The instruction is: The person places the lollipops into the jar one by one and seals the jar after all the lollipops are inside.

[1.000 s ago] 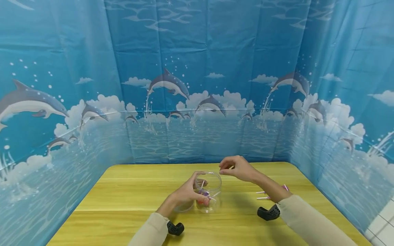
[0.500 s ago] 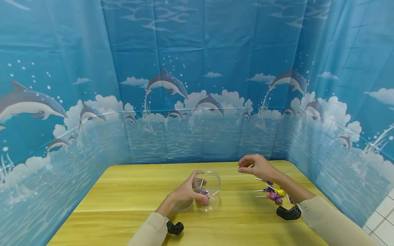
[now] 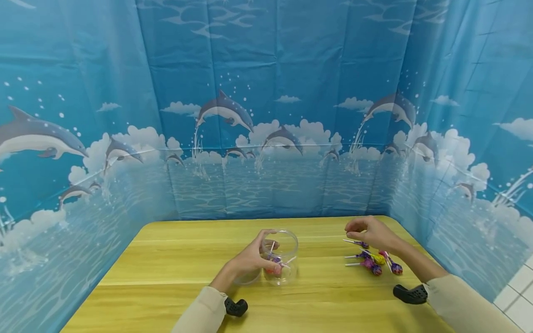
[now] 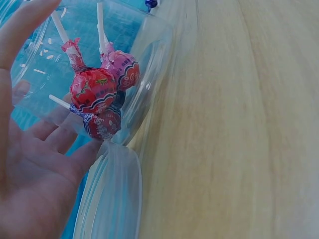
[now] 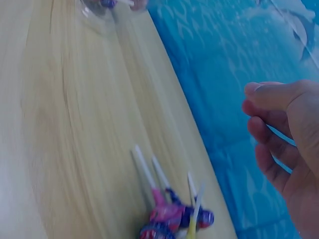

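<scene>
My left hand [image 3: 251, 259] grips a clear plastic jar [image 3: 290, 249] from its left side, in the middle of the table. The jar's mouth has no cover on it. Several wrapped lollipops [image 4: 92, 89] lie inside near the bottom, their white sticks pointing various ways. To the right, my right hand [image 3: 376, 235] hovers near a group of lollipops with its fingers loosely bent and nothing between them. That group includes a pink-purple lollipop [image 3: 368, 263], a yellow lollipop [image 3: 378, 259] and a dark purple lollipop [image 3: 361, 243]. In the right wrist view, the hand is apart from them.
A round clear lid [image 4: 117, 194] stands right beside the jar's base, partly behind my left hand in the head view. Yellow wood-grain table [image 3: 166, 268] lies under everything. A blue dolphin curtain [image 3: 266, 185] hangs at the back and along both sides.
My right hand has moved away from the jar's mouth, rightward to the lollipop group, uncovering it from behind the forearm. The left hand and jar stay nearly still.
</scene>
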Demonstrator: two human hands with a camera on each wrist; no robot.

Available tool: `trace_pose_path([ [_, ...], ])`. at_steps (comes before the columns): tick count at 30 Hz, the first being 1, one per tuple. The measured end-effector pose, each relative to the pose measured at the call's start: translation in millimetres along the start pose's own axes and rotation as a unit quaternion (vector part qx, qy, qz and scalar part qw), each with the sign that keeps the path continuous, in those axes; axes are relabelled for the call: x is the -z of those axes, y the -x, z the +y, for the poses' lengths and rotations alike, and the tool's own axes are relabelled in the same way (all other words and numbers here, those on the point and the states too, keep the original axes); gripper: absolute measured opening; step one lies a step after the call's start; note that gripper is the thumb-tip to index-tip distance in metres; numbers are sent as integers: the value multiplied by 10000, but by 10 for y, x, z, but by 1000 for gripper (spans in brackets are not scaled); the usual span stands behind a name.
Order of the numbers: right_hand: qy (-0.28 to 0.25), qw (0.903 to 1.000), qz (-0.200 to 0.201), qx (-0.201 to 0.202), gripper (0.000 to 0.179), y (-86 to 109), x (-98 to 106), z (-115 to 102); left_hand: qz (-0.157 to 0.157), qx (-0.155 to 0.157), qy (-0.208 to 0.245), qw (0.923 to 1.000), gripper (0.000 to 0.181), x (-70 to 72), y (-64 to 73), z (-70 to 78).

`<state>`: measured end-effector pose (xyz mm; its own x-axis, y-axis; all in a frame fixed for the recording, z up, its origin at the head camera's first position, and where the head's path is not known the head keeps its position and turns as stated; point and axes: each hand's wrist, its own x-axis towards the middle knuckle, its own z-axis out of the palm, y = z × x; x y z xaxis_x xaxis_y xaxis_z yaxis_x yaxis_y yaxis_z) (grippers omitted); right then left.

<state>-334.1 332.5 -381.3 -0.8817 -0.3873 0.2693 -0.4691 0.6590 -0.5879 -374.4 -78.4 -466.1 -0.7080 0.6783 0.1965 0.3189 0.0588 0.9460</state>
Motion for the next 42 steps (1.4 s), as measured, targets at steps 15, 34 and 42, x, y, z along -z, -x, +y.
trace_pose_path([
  [15, 143, 9969, 333, -693, 25, 362, 120, 486, 43, 20, -118, 9999, 93, 1, 8, 4],
  [34, 583, 9801, 706, -1761, 49, 734, 81, 1040, -10, 42, -3, 10000, 93, 1, 8, -3],
  [42, 574, 9804, 783, -1715, 41, 688, 35, 1004, 17, 14, -48, 10000, 93, 12, 22, 4],
])
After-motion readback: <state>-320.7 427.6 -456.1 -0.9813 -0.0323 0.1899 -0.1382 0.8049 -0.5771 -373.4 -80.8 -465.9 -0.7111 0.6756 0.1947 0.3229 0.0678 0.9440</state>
